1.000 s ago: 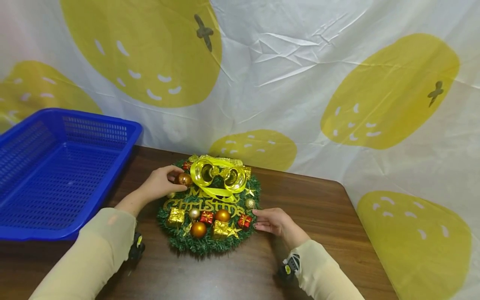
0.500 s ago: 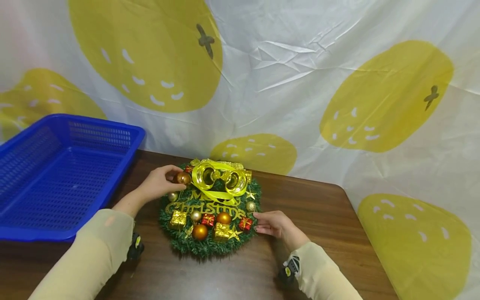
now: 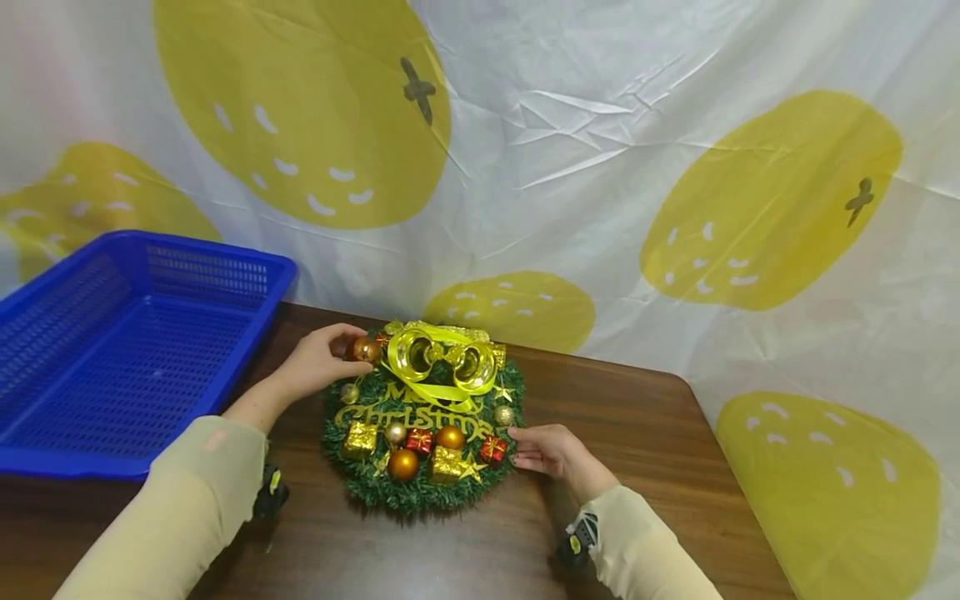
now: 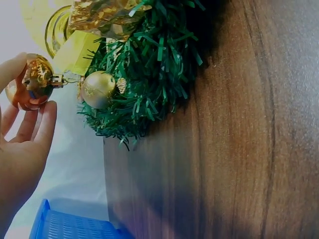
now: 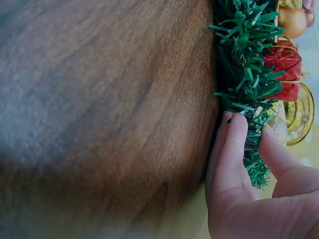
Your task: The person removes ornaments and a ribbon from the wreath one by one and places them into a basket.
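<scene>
A green Christmas wreath (image 3: 408,497) lies on the table, bearing gold lettering, baubles, small gift boxes, stars and two gold bells (image 3: 474,367) with yellow ribbon. My left hand (image 3: 311,364) pinches a shiny copper bauble (image 3: 365,349) at the wreath's upper left. In the left wrist view the bauble's metal cap points toward the wreath, beside a smaller gold bauble (image 4: 98,89). On the other side, my right hand (image 3: 551,450) holds the wreath's right edge between thumb and fingers, near a red gift box (image 3: 492,450). The right wrist view shows the fingertips (image 5: 238,124) against the green tinsel.
A blue plastic basket (image 3: 217,367) with slotted walls stands at the left, with nothing visible inside. The brown wooden table (image 3: 622,408) reaches back to a white cloth (image 3: 570,200) printed with yellow fruit.
The left hand and its copper bauble have shifted slightly up and left relative to the wreath, so the small gold bauble below shows more. My right hand stays at the wreath's edge.
</scene>
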### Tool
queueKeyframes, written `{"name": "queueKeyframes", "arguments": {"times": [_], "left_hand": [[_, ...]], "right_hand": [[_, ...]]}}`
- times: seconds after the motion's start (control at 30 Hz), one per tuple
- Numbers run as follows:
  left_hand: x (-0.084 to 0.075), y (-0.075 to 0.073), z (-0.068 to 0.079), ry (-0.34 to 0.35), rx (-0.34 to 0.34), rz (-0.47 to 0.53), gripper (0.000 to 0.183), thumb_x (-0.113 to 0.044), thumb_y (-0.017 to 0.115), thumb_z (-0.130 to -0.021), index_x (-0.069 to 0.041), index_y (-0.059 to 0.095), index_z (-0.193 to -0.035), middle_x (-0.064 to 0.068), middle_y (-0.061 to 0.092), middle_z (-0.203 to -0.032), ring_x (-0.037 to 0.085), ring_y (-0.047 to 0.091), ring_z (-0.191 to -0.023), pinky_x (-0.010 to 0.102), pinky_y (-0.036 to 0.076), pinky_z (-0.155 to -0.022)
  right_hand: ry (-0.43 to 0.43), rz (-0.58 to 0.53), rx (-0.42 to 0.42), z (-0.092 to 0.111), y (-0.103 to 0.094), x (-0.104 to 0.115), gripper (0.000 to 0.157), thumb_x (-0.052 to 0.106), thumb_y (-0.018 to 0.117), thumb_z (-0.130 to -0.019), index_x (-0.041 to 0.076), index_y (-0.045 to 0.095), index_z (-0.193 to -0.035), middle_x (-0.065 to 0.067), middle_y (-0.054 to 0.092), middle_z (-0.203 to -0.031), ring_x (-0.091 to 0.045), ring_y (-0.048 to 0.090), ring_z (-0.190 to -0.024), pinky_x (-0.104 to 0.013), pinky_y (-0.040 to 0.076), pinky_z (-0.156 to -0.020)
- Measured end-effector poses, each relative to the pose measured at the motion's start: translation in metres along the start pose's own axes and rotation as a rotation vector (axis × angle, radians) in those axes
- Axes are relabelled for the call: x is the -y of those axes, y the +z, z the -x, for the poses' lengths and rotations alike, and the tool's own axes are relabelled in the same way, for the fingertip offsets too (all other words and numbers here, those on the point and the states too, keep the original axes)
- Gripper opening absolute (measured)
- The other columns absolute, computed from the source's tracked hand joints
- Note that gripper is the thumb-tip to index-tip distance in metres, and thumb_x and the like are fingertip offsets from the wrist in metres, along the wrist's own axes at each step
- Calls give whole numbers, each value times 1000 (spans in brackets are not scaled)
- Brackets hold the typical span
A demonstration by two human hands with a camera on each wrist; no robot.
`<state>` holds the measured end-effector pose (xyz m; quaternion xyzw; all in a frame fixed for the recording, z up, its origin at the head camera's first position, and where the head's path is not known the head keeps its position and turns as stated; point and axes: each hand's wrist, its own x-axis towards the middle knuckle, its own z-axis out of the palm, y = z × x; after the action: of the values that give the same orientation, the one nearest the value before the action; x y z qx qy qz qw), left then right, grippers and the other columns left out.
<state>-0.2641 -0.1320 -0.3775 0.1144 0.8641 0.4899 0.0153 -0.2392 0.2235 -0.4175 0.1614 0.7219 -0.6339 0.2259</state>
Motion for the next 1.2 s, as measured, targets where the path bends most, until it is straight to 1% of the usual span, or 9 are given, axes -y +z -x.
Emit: {"name": "queueKeyframes", "arguments": {"times": [0.1,0.23,0.33,0.5,0.73,0.83,1.0,1.1,1.2], "left_hand": [[-2,-2,0,7,-13,1,53,-22,70,-83,-4,51,-129,19,57,-119,29,55,-104,39,47,-86],[-4,-6,0,19,-30,11,53,-21,70,-82,-2,51,-129,20,59,-118,29,56,-103,36,48,-84],[-4,-8,-1,23,-38,17,54,-21,70,-82,-2,51,-129,21,59,-119,30,57,-105,36,49,-84],[-5,-12,-2,26,-50,24,53,-19,70,-82,-1,51,-128,22,58,-121,31,57,-107,35,49,-86],[-13,-21,-2,31,-75,19,52,-20,70,-83,-1,52,-128,22,59,-121,30,58,-105,23,48,-80],[-16,-24,-1,44,-87,22,52,-19,69,-83,0,52,-128,23,60,-119,29,58,-103,18,47,-78],[-19,-29,1,31,-74,33,54,-21,68,-84,-1,50,-130,23,60,-119,28,58,-104,14,46,-75],[-21,-33,2,20,-63,46,56,-23,68,-85,-2,48,-133,24,59,-119,29,58,-105,15,46,-75],[-24,-37,2,12,-60,45,57,-25,67,-85,-3,48,-134,24,60,-119,28,58,-105,15,46,-76]], "right_hand": [[2,2,-11,0,1,0,21,10,60,-89,-6,55,-103,0,59,-63,-10,60,-57,-20,55,-57],[0,7,-27,1,2,0,23,9,60,-89,-7,54,-105,-1,59,-64,-11,59,-57,-20,55,-57],[-3,8,-37,2,2,0,24,9,60,-89,-7,54,-105,-1,58,-64,-11,59,-57,-20,55,-57],[-1,6,-42,2,2,1,20,8,61,-88,-6,55,-102,-1,56,-63,-11,59,-56,-20,55,-57],[2,12,-57,1,3,3,19,7,63,-87,-6,56,-99,-1,55,-63,-12,59,-56,-21,55,-56],[0,12,-65,1,4,3,18,7,63,-87,-6,55,-98,-2,54,-64,-12,59,-55,-21,56,-56],[7,15,-65,2,4,4,16,7,63,-87,-4,55,-95,-2,53,-63,-12,59,-55,-21,56,-56],[8,18,-62,2,4,4,16,7,63,-87,-4,54,-95,-2,53,-63,-12,59,-55,-21,56,-56],[3,16,-63,3,4,3,17,6,62,-87,-5,54,-97,-2,52,-63,-12,60,-55,-21,56,-56]]}}
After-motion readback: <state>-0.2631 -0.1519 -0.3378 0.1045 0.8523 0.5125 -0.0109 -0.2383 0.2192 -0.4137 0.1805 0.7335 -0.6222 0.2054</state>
